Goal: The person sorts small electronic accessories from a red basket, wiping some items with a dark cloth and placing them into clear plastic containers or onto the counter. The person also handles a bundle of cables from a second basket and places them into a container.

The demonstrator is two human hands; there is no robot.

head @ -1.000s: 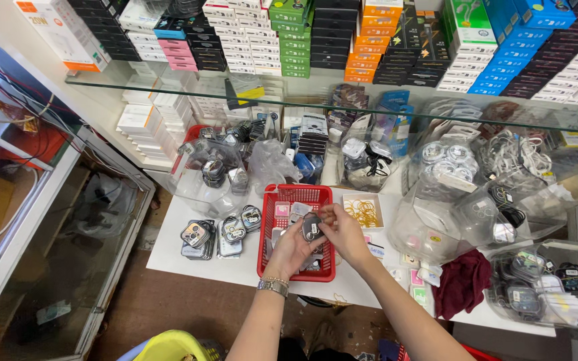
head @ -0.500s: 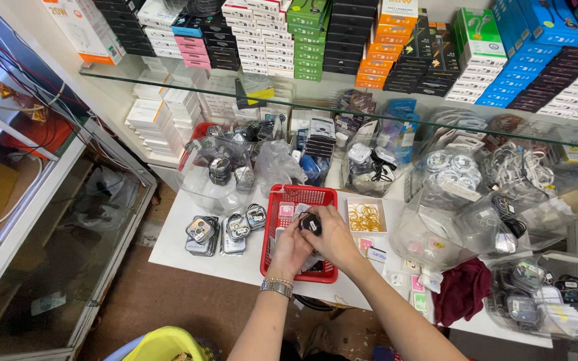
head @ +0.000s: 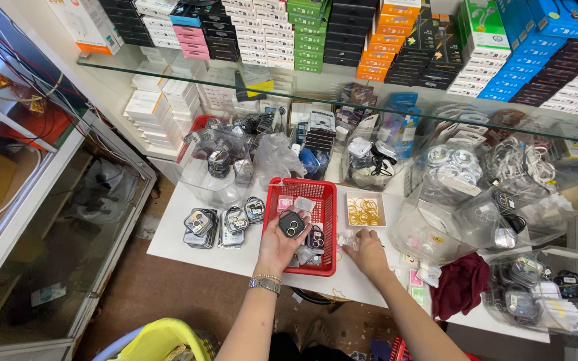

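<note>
My left hand (head: 277, 249), with a metal watch on its wrist, holds a small dark square camera-lens cover (head: 292, 224) over the red plastic basket (head: 329, 227). The basket holds several small packets and similar dark pieces. My right hand (head: 368, 252) rests on the white table just right of the basket, its fingers on a small clear packet (head: 348, 240). A small white box of yellow rubber bands (head: 364, 212) lies just beyond that hand.
Stacks of packaged lens covers (head: 219, 224) lie left of the basket. Clear bags of cables and accessories (head: 463, 194) crowd the right and back. A dark red cloth (head: 459, 284) hangs at the table's front edge. A glass shelf (head: 168, 67) carries boxes above. A yellow bin (head: 162, 341) stands below.
Both hands were together over the red basket. My right hand has moved right, out of the basket onto the table, while my left hand stays over the basket with the dark piece.
</note>
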